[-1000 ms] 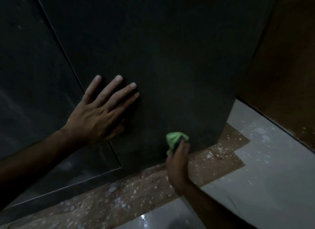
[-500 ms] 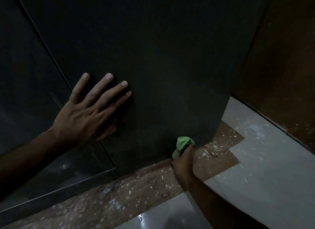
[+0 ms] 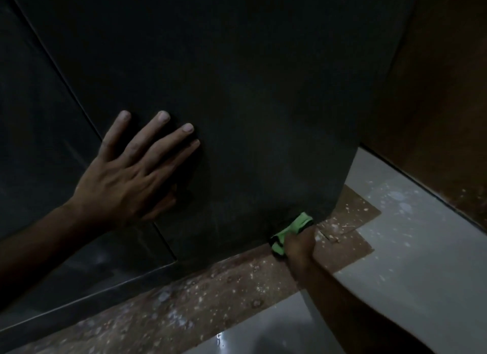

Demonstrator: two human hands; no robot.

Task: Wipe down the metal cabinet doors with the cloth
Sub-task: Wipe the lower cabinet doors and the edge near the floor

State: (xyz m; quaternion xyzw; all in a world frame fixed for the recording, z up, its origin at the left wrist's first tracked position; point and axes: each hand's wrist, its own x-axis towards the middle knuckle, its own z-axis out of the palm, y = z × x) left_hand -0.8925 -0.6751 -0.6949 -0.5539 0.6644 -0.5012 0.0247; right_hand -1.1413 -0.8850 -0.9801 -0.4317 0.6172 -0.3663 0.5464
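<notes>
A dark metal cabinet door [image 3: 250, 90] fills most of the view, with a second dark door panel [image 3: 34, 103] to its left. My left hand [image 3: 131, 177] lies flat on the main door, fingers straight and spread, close to the seam between the panels. My right hand [image 3: 299, 244] grips a green cloth [image 3: 291, 232] and holds it against the door's bottom right corner, just above the floor. Most of the cloth is hidden inside my fist.
Below the doors runs a brown floor strip [image 3: 184, 301] speckled with white spots. Pale grey floor tiles [image 3: 408, 274] lie to the right. A brown wooden wall or panel [image 3: 448, 103] stands at the far right, close to the door's edge.
My right hand has slid the cloth down and to the right along the door, reaching its bottom right corner. My left hand stays flat on the door.
</notes>
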